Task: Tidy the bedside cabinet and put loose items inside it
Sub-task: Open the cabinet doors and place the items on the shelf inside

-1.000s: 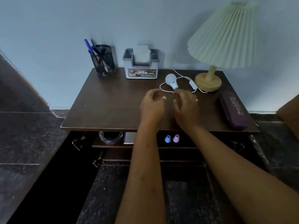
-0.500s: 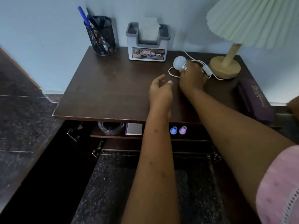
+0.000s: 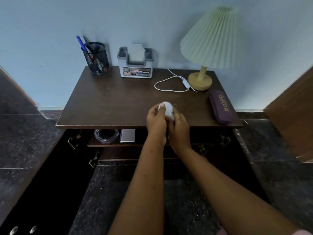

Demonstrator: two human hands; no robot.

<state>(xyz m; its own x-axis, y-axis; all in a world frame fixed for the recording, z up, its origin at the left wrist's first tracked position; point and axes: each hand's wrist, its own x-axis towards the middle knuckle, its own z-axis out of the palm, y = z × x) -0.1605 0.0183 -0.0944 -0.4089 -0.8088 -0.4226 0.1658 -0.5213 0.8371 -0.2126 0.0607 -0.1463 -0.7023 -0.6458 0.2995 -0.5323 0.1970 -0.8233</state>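
L hand and R hand both grip one white bulb, over the near edge of the cabinet top, right of centre; L fingers curl round the globe's left side, thumb on top; R fingers close round its lower end, which they hide; the globe is round, smooth, matt white. On top: one mesh pen cup far left, one tissue box, one pleated lamp far right w/ one looped white cord, one purple case at the right edge. Shelf below: one glass dish, one small box beside it.
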